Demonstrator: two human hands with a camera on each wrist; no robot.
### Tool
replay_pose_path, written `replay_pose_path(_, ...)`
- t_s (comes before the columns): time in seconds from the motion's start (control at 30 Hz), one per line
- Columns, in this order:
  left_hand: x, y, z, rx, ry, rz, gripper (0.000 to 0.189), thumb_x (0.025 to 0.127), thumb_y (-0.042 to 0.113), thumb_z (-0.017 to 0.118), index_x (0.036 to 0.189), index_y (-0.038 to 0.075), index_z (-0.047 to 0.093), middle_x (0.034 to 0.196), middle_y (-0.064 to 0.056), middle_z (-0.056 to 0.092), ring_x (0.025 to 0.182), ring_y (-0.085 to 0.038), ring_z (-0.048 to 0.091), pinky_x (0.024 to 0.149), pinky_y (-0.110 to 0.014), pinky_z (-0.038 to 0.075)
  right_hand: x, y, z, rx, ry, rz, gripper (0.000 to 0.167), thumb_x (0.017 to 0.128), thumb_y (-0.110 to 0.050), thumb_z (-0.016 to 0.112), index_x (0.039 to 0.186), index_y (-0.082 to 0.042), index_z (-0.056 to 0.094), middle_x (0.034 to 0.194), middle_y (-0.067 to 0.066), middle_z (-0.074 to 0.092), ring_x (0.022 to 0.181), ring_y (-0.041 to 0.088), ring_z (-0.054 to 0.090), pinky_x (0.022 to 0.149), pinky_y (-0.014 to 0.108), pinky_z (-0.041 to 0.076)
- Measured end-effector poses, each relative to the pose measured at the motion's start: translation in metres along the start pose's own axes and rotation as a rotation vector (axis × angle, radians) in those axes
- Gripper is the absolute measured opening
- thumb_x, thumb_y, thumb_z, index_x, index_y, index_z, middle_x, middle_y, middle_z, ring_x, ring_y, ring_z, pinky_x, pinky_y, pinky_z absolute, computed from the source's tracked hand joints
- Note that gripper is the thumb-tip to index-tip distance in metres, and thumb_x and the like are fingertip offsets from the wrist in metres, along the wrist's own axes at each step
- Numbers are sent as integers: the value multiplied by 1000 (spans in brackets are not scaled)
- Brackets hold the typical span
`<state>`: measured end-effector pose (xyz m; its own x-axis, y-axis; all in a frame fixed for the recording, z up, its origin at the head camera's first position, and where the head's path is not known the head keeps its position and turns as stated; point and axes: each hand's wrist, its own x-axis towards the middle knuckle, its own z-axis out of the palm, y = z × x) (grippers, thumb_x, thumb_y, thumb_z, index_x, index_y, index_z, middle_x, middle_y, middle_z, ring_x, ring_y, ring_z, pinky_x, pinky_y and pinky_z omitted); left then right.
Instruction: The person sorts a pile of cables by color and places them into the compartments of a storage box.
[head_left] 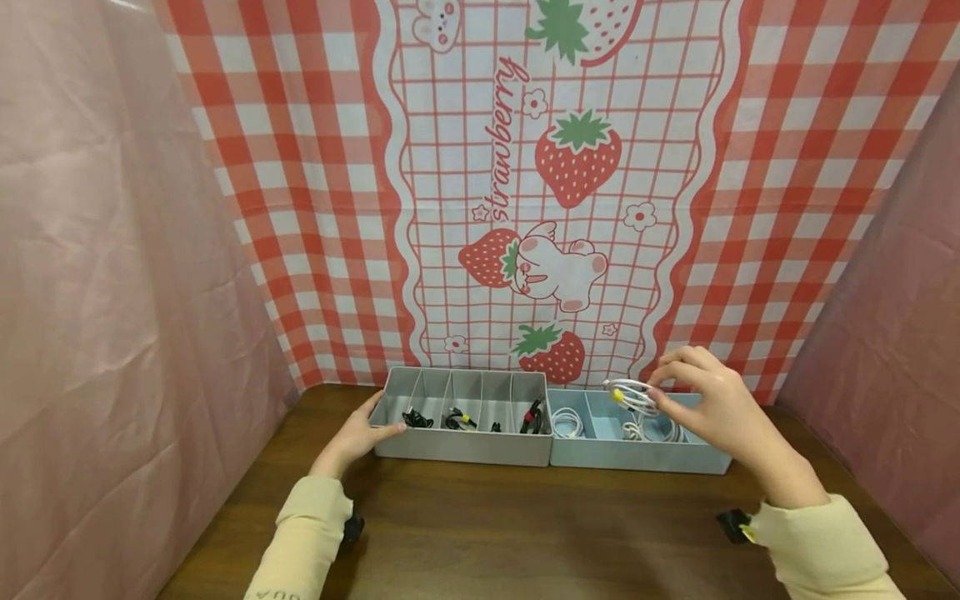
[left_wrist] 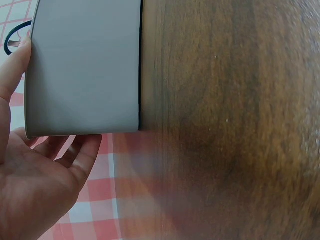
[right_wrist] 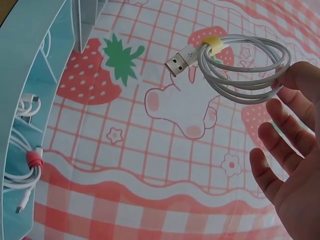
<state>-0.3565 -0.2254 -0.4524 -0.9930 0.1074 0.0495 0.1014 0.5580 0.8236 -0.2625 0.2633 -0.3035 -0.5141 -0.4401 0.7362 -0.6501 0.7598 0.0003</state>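
My right hand (head_left: 705,396) pinches a coiled white USB cable (right_wrist: 245,67) between thumb and forefinger, the other fingers spread. A yellow tie (right_wrist: 213,46) binds the coil, and its USB plug (right_wrist: 177,62) points away from the hand. In the head view this coil hangs over the light blue divided box (head_left: 637,456), where more white cables (head_left: 567,423) lie. At the left end of a grey divided box (head_left: 461,447), my left hand (head_left: 358,435) grips the corner, thumb at the front rim and fingers against the end wall. Black cables (head_left: 417,418) lie in the grey box's compartments.
Both boxes stand end to end on a brown wooden table (head_left: 525,525), close to a red-and-white strawberry-print cloth (head_left: 577,158) hanging behind. Pinkish curtains (head_left: 112,292) close off both sides. One white cable in the blue box has a red tie (right_wrist: 35,159).
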Motion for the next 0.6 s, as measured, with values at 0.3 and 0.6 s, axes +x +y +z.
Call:
replay_pose_path(0.3, -2, 3, 0, 8, 7, -1, 88, 85, 31, 70, 150, 3, 18, 153, -25, 20, 140, -42, 18, 107, -59, 23, -4, 9, -9, -23, 76, -32, 30, 59, -4, 84, 83, -14, 68, 91, -2, 59, 86, 10, 51, 71, 11, 44)
replay_pose_path(0.6, -2, 3, -1, 6, 9, 3, 88, 85, 30, 70, 150, 3, 17, 153, -25, 20, 140, -42, 18, 108, -58, 23, -14, 22, -13, -57, 124, 10, 21, 68, -14, 82, 84, -12, 69, 91, 2, 62, 88, 16, 53, 74, 11, 41)
